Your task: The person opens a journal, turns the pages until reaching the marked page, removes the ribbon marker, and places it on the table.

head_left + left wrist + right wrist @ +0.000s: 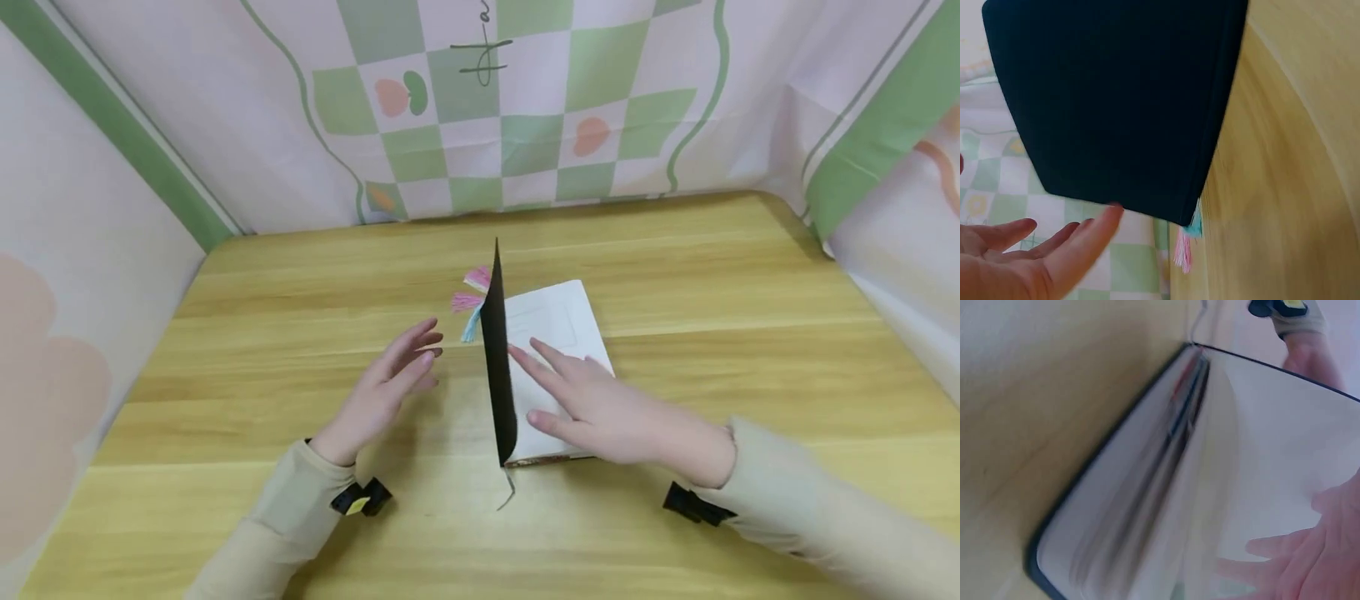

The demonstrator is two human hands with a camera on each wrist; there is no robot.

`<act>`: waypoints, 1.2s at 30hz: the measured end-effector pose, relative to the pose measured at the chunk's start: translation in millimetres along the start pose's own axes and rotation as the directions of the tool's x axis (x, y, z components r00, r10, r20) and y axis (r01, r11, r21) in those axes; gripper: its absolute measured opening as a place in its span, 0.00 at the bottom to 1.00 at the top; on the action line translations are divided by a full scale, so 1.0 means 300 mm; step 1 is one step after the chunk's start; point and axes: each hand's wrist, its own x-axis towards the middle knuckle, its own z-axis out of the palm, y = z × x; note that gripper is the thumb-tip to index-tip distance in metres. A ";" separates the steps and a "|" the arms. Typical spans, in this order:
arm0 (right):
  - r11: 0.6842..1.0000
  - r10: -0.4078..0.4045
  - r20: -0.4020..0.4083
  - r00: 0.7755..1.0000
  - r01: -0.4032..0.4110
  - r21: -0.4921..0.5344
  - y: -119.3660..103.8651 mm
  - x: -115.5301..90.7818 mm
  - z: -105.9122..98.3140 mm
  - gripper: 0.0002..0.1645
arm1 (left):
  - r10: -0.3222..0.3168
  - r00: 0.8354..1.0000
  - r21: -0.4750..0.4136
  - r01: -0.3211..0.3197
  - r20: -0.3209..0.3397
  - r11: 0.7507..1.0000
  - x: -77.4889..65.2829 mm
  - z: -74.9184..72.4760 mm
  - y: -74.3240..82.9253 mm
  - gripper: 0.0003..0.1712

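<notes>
A notebook lies on the wooden table, its dark front cover (497, 375) standing nearly upright and its white page (551, 321) showing to the right. Pink and blue tassels (468, 302) stick out past the cover at the far end. My left hand (378, 396) hovers left of the cover, fingers loosely extended, holding nothing. Over the page, my right hand (600, 408) is spread, index fingertip near the cover's inner side; whether it touches is unclear. In the right wrist view, the page edges (1129, 519) fan apart, with darker inserts among them.
A thin ribbon (512, 492) trails from the notebook's near end. The wooden table (300, 275) meets a checked cloth (532, 142) at the back. Pale cloth with green bands hangs at both sides. Each wrist carries a small black camera (362, 497).
</notes>
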 end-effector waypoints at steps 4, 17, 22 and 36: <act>0.999 0.007 0.126 0.992 -0.013 0.048 -0.018 0.026 0.023 0.41 | 0.001 1.000 -0.117 0.003 0.030 0.993 -0.002 0.001 0.001 0.29; 0.996 0.044 0.349 0.936 -0.016 -0.085 -0.066 0.082 0.095 0.38 | -0.159 0.971 0.073 0.174 -0.181 0.982 -0.033 -0.076 -0.038 0.32; 0.991 0.031 0.347 0.937 0.015 -0.131 -0.073 0.084 0.108 0.36 | -0.203 0.963 0.172 0.233 -0.177 0.957 -0.049 -0.116 -0.056 0.36; 0.983 0.113 0.350 0.930 -0.053 -0.176 0.025 0.136 0.020 0.47 | -0.280 0.938 0.306 0.332 -0.203 0.892 -0.041 -0.136 -0.078 0.41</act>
